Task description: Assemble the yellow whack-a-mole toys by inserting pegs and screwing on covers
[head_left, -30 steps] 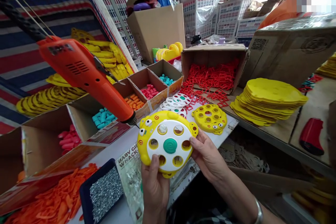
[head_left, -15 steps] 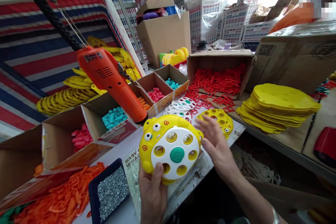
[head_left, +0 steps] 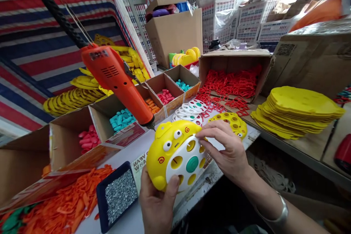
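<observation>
Yellow plastic frog-shaped toy (head_left: pixel 161 153), tilted between 2 hands just above the bench (head_left: pixel 137 146), with a white perforated disc (head_left: pixel 182 170) set into its face and a green spiral button (head_left: pixel 192 164) at the centre. Left hand (head_left: pixel 157 208) curled under the lower edge, thumb (head_left: pixel 173 186) pressed near the rim of the disc, other fingers mostly out of sight behind the shell. Right hand (head_left: pixel 227 150) arched over the upper edge, fingers close together and resting across shell and disc, silver bangle (head_left: pixel 276 214) at the wrist.

Probably light, stiff and hollow (moulded plastic, by the look of it), with a glossy skin prone to slipping. Safest hold likely on the thick yellow rim, not on the thin disc, the more fragile-looking part.

Just above the toy's upper left edge, the nozzle of an orange electric tool (head_left: pixel 115 80) (probably a glue gun), hanging from a black cord (head_left: pixel 55 11). Behind the right hand, a second yellow shell (head_left: pixel 227 122) with round holes, lying flat beside a small stack of white discs (head_left: pixel 189 111). To the left, a navy tray (head_left: pixel 100 197) of tiny screws (head_left: pixel 120 197) and cardboard compartments (head_left: pixel 175 102) of teal, pink and orange pieces. Farther right, a carton (head_left: pixel 233 60) of red plastic frames (head_left: pixel 230 84) and a tall stack of flat yellow shells (head_left: pixel 298 106).
</observation>
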### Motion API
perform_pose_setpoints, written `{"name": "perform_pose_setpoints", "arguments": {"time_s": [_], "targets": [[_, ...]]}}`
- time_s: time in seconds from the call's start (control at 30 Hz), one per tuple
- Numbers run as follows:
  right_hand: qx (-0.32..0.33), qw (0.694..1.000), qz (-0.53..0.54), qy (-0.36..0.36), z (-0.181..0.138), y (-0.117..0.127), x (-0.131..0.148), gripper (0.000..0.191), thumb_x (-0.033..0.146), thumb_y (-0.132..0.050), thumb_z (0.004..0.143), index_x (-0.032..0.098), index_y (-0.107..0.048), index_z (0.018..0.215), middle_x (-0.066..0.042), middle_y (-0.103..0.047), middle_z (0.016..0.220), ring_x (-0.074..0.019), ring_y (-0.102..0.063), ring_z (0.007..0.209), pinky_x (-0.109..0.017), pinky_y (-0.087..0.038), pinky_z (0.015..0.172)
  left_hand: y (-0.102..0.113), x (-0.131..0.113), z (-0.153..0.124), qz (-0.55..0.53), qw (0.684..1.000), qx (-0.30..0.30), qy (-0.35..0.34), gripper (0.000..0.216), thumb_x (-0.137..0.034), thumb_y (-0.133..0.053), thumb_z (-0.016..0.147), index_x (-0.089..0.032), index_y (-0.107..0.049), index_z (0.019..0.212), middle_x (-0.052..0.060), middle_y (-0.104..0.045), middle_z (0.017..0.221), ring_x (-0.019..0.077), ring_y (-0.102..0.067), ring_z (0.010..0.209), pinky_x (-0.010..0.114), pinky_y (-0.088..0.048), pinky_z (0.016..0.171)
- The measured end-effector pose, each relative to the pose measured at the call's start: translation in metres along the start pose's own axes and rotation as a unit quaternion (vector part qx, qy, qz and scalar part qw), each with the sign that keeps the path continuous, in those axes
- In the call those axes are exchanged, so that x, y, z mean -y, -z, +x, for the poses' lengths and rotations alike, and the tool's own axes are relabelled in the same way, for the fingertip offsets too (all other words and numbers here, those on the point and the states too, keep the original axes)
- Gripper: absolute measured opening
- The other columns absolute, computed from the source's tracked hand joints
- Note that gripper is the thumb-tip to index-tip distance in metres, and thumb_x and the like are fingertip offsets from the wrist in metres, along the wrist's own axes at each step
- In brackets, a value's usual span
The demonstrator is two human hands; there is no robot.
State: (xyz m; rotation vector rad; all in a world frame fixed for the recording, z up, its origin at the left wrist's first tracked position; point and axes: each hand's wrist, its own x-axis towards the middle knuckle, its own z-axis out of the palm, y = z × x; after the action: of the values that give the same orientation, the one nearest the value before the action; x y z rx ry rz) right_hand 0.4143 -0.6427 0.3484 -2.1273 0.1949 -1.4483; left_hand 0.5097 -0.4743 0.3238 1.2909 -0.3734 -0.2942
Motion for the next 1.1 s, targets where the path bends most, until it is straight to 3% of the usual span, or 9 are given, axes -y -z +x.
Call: {"name": "perform_pose_setpoints", "arguments": {"time_s": [0.23, 0.3, 0.33, 0.43, 0.5, 0.73, 0.9, 0.97, 1.1], "targets": [[0.067, 0.987, 0.103, -0.105, 0.007, 0.005, -0.001, 0.007, 0.019, -0.068, 0.088, 0.022, -0.067, 0.081, -0.001, -0.060, 0.082, -0.0174, -0.060, 0.081, -0.033, -0.050, 0.077, -0.009, -0.011, -0.008, 0.025, 0.999, -0.024, 0.000, 0.048, -0.035, -0.088, 0.064, -0.020, -0.066, 0.104, 0.003, -0.075, 0.089, 0.0190, -0.072, 0.074, 0.021, -0.061, 0.066], [0.065, 0.982, 0.126, -0.121, 0.009, 0.006, -0.002, 0.004, 0.022, -0.071, 0.085, 0.023, -0.068, 0.085, -0.004, -0.061, 0.094, -0.0201, -0.060, 0.095, -0.036, -0.050, 0.088, -0.007, -0.014, -0.009, 0.005, 0.999, -0.020, 0.034, 0.055, -0.036, -0.089, 0.062, -0.021, -0.066, 0.109, 0.004, -0.076, 0.093, 0.0217, -0.073, 0.076, 0.024, -0.062, 0.066], [0.073, 0.977, 0.151, -0.134, 0.009, 0.007, -0.003, 0.011, 0.024, -0.073, 0.084, 0.024, -0.068, 0.094, -0.005, -0.062, 0.105, -0.0221, -0.059, 0.105, -0.038, -0.048, 0.095, -0.005, -0.014, -0.008, -0.007, 0.999, -0.016, 0.051, 0.060, -0.036, -0.090, 0.061, -0.021, -0.065, 0.113, 0.006, -0.076, 0.097, 0.0242, -0.073, 0.079, 0.026, -0.062, 0.066], [0.148, 0.924, 0.284, -0.210, 0.009, 0.006, -0.004, 0.042, 0.027, -0.068, 0.087, 0.026, -0.057, 0.128, -0.007, -0.059, 0.130, -0.0246, -0.056, 0.121, -0.040, -0.047, 0.101, 0.000, -0.014, -0.006, -0.025, 0.996, -0.002, 0.082, 0.072, -0.036, -0.091, 0.059, -0.021, -0.063, 0.122, 0.010, -0.075, 0.108, 0.0307, -0.073, 0.088, 0.032, -0.063, 0.068], [0.174, 0.881, 0.352, -0.263, 0.005, 0.004, -0.003, 0.043, 0.029, -0.065, 0.090, 0.025, -0.054, 0.131, -0.006, -0.062, 0.128, -0.0232, -0.061, 0.115, -0.036, -0.052, 0.095, 0.002, -0.012, -0.004, -0.026, 0.996, 0.010, 0.090, 0.074, -0.036, -0.091, 0.060, -0.021, -0.061, 0.127, 0.011, -0.074, 0.110, 0.0316, -0.073, 0.091, 0.033, -0.063, 0.072], [0.111, 0.871, 0.346, -0.330, -0.016, -0.003, 0.005, 0.037, 0.030, -0.067, 0.088, 0.025, -0.056, 0.123, -0.005, -0.066, 0.122, -0.0202, -0.065, 0.110, -0.030, -0.055, 0.090, 0.000, -0.015, -0.001, -0.049, 0.990, 0.059, 0.115, 0.069, -0.033, -0.085, 0.069, -0.018, -0.059, 0.131, 0.014, -0.073, 0.113, 0.0338, -0.072, 0.099, 0.035, -0.062, 0.077], [0.087, 0.871, 0.332, -0.352, -0.028, -0.016, 0.010, 0.040, 0.034, -0.072, 0.085, 0.027, -0.061, 0.122, -0.006, -0.066, 0.126, -0.0222, -0.065, 0.111, -0.031, -0.056, 0.091, 0.021, -0.018, -0.007, -0.091, 0.981, 0.091, 0.146, 0.056, -0.031, -0.084, 0.071, -0.017, -0.064, 0.122, 0.015, -0.074, 0.111, 0.0330, -0.073, 0.095, 0.035, -0.063, 0.073], [0.113, 0.850, 0.370, -0.358, -0.030, -0.021, 0.010, 0.042, 0.038, -0.071, 0.086, 0.028, -0.060, 0.126, -0.007, -0.066, 0.127, -0.0239, -0.066, 0.111, -0.034, -0.057, 0.092, 0.030, -0.018, -0.010, -0.119, 0.976, 0.068, 0.168, 0.051, -0.031, -0.084, 0.072, -0.016, -0.066, 0.117, 0.015, -0.075, 0.107, 0.0328, -0.073, 0.095, 0.037, -0.063, 0.077], [0.201, 0.764, 0.461, -0.405, -0.030, -0.032, 0.015, 0.055, 0.046, -0.062, 0.092, 0.031, -0.046, 0.142, -0.007, -0.061, 0.135, -0.0258, -0.063, 0.118, -0.041, -0.054, 0.097, 0.043, -0.015, -0.013, -0.168, 0.963, -0.033, 0.210, 0.042, -0.030, -0.081, 0.075, -0.014, -0.068, 0.111, 0.013, -0.077, 0.099, 0.0305, -0.074, 0.092, 0.039, -0.062, 0.082]]}}
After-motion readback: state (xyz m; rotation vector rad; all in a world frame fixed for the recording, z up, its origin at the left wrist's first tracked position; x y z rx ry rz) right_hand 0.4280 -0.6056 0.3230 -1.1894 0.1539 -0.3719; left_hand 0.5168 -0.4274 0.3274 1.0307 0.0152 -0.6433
